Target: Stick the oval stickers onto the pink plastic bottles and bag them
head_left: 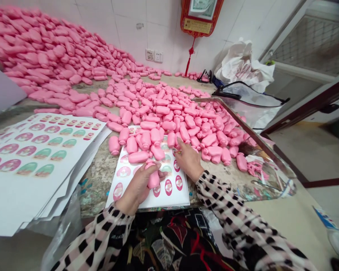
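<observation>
My left hand [138,184] is closed around a small pink plastic bottle [153,180], its neck pointing away from me. Under it lies a sheet of stickers [172,197] with pink, magenta and green oval and arched labels. My right hand [188,160] is over the sheet's right edge, index finger reaching toward a pink bottle [171,139] at the front of the pile. Something small and thin, partly metallic, shows at its fingers [177,151]; its kind is unclear. Several loose bottles [139,157] rest on the sheet's upper part.
A large heap of pink bottles [45,49] covers the table's back left, spreading toward the middle. Stacked sticker sheets [11,195] lie at left. A raised metal edge [251,133] bounds the right side, with a clear bag [251,101] behind it and pink scraps [257,169] nearby.
</observation>
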The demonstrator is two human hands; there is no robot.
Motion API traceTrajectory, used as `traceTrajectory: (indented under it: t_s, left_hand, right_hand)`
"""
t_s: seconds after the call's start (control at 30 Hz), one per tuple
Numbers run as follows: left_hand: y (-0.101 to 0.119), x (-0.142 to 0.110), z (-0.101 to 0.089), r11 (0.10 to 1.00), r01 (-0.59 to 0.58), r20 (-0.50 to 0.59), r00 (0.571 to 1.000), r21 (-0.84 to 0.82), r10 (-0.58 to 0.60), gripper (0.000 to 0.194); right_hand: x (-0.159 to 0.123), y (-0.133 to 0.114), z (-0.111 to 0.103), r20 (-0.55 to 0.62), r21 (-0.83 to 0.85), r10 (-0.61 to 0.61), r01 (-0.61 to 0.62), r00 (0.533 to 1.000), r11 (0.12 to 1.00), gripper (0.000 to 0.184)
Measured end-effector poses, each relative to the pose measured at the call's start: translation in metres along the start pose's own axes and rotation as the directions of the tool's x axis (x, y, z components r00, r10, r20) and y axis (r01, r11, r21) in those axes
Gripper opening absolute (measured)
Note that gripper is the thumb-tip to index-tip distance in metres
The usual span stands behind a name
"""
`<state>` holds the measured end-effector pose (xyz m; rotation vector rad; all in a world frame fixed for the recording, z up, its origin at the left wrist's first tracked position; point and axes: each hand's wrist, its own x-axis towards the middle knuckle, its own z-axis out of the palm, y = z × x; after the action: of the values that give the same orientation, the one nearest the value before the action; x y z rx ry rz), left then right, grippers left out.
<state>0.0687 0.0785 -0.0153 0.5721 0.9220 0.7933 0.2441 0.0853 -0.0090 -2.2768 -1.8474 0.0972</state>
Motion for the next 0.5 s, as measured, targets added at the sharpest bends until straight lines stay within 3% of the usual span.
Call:
traceTrajectory:
  t_s: [0.3,0.5]
  left_hand:
    - [0.000,-0.002,0.000,1.000,-0.012,0.032,0.999,0.004,0.011,0.017]
    - [0.000,-0.001,0.000,1.000,-0.014,0.035,0.999,0.002,0.014,0.018]
  right_hand:
    - [0.033,-0.040,0.008,0.092,-0.046,-0.182,0.186,0.979,0.981,0.046]
    - [0.023,-0.027,-0.001,0.103,-0.037,-0.225,0.229,0.969,0.973,0.051]
